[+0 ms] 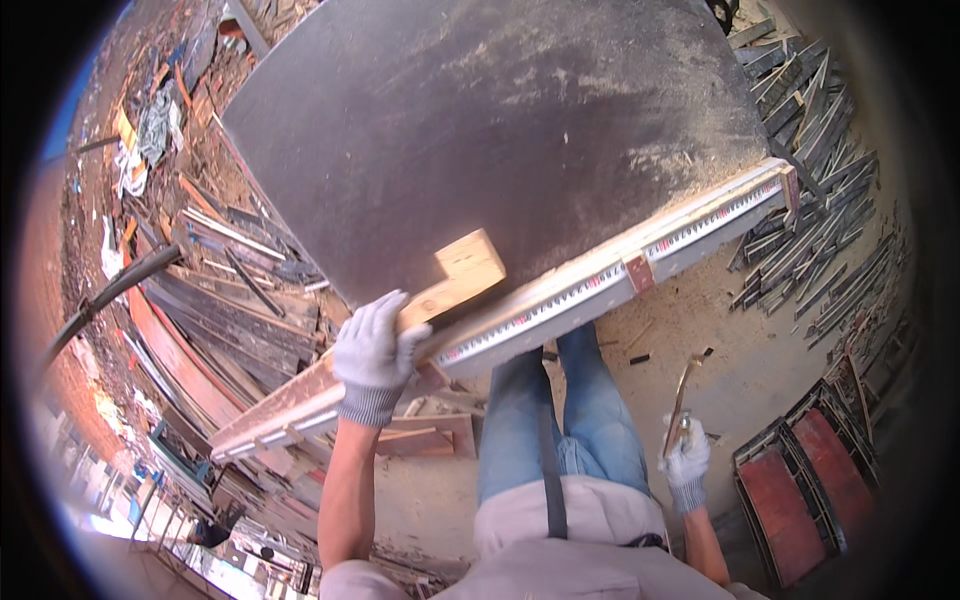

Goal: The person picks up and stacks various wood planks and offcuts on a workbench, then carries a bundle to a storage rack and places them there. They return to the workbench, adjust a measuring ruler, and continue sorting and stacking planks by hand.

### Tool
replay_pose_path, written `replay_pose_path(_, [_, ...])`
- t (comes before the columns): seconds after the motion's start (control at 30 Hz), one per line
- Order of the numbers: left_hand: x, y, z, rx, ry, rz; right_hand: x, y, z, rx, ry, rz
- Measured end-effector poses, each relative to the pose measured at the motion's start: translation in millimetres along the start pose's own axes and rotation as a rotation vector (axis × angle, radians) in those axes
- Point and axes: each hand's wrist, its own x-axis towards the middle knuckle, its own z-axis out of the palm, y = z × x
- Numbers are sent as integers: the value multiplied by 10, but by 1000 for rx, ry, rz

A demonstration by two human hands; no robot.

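Observation:
My gloved left hand [375,349] grips one end of an L-shaped wooden block [466,276]. The block lies over the near side of a dark panel tabletop [510,142], its stepped end pointing away to the right. Just below that hand runs a long wooden rail [712,206] along the table's front edge, with a measuring tape [555,309] fixed to its face. Down by my right hip, my gloved right hand [686,457] holds a hand tool with a curved, brass-coloured tube [681,386], which looks like an air blow gun. Fingers hide much of its handle.
Sawdust lies on the tabletop's right side. Many dark timber strips [795,247] are heaped on the floor at right, above red panels in a frame [780,510]. Scrap boards [217,322] are piled at left, where a black pipe or hose [112,292] juts in.

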Motion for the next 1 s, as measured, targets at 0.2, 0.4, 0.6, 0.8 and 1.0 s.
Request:
replay_pose_path(0.2, [-196, 56, 107, -114, -156, -47, 256, -791, 180, 71, -149, 35])
replay_pose_path(0.4, [-351, 166, 106, -164, -156, -77, 343, -1303, 454, 352, -328, 93])
replay_pose_path(0.6, [-453, 287, 275, -55, -28, -117, 300, -1251, 681, 313, -409, 118])
replay_pose_path(0.8, [-514, 215, 332, -63, 31, -105, 330, -1256, 802, 252, -462, -15])
replay_pose_path(1.0, [-582, 216, 349, -53, 88, -97, 352, -1148, 841, 298, -593, 0])
